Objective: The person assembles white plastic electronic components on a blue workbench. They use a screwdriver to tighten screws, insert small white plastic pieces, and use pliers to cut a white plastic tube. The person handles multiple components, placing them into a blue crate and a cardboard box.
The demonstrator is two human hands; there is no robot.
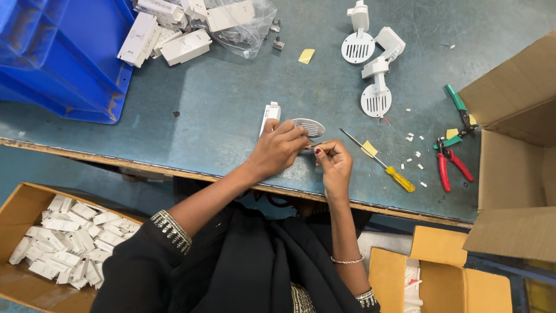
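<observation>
Both hands are meeting over the counter's near edge: left hand (279, 148) curling closed, right hand (333, 164) pinching, forearms angling inward.

A worn blue-grey worktable (220, 104) fills most of the view, its top scratched and its near edge (174, 169) chipped to bare wood. Even light falls on it without hard shadows. Below the edge, a strip of blue-grey floor (58, 165) shows on the left, in shade beneath the table.
</observation>
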